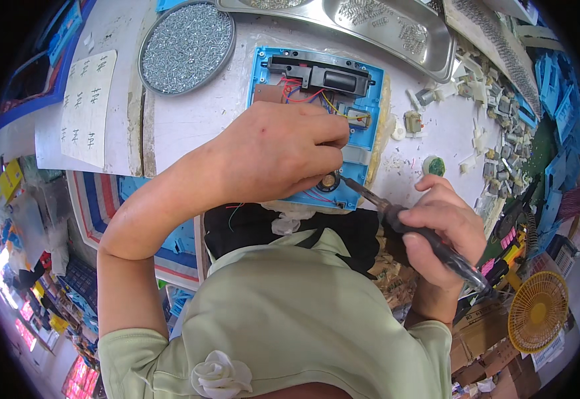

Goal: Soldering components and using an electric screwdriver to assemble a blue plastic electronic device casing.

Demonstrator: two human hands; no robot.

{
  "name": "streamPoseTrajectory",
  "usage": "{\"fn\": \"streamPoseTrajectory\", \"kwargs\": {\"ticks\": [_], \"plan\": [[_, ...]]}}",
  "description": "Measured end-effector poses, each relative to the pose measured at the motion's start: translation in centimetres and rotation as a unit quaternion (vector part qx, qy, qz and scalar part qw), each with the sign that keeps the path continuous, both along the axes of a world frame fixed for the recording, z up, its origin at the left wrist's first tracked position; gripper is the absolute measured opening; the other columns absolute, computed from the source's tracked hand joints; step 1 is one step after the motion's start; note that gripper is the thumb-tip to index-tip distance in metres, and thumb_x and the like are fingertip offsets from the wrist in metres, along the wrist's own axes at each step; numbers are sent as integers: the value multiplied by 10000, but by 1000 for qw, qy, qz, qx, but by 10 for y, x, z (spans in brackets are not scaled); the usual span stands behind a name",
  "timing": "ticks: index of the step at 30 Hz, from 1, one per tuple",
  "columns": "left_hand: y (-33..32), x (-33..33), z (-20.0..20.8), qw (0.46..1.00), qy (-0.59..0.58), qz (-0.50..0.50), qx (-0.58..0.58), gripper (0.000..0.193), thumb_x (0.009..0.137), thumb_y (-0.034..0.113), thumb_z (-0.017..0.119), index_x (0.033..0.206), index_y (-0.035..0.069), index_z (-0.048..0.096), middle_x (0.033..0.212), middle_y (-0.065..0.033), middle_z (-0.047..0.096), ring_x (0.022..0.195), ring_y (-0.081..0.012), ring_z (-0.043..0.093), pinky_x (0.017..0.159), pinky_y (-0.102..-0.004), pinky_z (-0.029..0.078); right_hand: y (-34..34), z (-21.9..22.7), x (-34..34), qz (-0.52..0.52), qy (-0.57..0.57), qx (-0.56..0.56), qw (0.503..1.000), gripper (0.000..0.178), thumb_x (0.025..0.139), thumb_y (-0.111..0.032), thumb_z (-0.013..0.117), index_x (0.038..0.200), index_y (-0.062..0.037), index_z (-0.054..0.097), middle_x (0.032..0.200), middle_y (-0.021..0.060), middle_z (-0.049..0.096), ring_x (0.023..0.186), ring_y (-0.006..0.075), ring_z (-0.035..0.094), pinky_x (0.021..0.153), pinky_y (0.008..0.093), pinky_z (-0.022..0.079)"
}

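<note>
Your left hand (pixel 280 149) pins the blue case (pixel 316 123) flat on the tabletop (pixel 190 120), grip pinched near the wires (pixel 303 96). Right hand (pixel 443 229) fully closed on the soldering iron (pixel 396 216), tip at the round part (pixel 330 181). Risk: fingers close to tip, burn or melted wire if it slips.

The left hand (pixel 283 149) lies palm down, its fingers curled and the fingertips pinched together at its right edge, with the bare forearm bent sharply at the elbow. The right hand (pixel 439 229) sits lower, closed in a fist-like grip, thumb on top, wrist bent back toward the body
</note>
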State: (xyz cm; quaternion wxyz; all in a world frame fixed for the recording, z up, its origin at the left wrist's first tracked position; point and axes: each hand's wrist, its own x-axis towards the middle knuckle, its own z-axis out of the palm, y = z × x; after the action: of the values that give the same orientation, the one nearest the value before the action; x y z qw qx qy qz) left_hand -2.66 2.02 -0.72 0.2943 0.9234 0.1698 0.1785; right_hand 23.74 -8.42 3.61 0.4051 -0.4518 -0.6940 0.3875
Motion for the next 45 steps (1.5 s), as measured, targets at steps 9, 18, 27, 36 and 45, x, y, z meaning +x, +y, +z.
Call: {"fn": "streamPoseTrajectory", "kwargs": {"ticks": [9, 18, 27, 36, 45], "plan": [[1, -4, 1, 1000, 2, -6, 5, 217, 719, 83, 769, 894, 97, 641, 975, -35, 606, 866, -272, 646, 686, -389, 545, -42, -4, 29, -148, 79, 12, 986, 244, 753, -126, 745, 934, 33, 711, 702, 79, 611, 641, 204, 548, 871, 486, 473], [-4, -13, 1, 999, -6, 13, 31, 264, 709, 58, 770, 954, 64, 674, 1048, -120, 653, 893, -310, 664, 715, -402, 552, -131, 11, 119, -354, 59, 112, 927, 233, 893, -163, 692, 998, 40, 648, 875, 109, 609, 835, 233, 556, 945, 506, 459], [-17, -12, 4, 996, -21, 77, 46, 320, 715, -21, 773, 1023, 59, 732, 1073, -132, 664, 822, -277, 645, 695, -370, 533, -208, 36, 213, -702, -34, 191, 685, 137, 968, -107, 602, 936, 14, 658, 892, 76, 672, 791, 115, 612, 728, 230, 478], [-25, -43, -3, 986, -83, 145, -7, 407, 733, -46, 743, 1126, 60, 745, 1185, -149, 633, 893, -259, 658, 745, -339, 552, -202, -28, 249, -617, 259, 41, 742, 470, 1079, -274, 570, 1480, -58, 454, 1106, 149, 663, 837, 176, 626, 780, 342, 561], [-28, -33, -2, 972, -144, 182, 35, 370, 679, -43, 764, 1032, 70, 749, 1038, -84, 664, 786, -233, 627, 673, -354, 503, -199, -15, 282, -588, 235, 39, 773, 325, 1062, -263, 610, 1241, 8, 616, 889, 60, 641, 782, 137, 582, 757, 296, 501]]}}
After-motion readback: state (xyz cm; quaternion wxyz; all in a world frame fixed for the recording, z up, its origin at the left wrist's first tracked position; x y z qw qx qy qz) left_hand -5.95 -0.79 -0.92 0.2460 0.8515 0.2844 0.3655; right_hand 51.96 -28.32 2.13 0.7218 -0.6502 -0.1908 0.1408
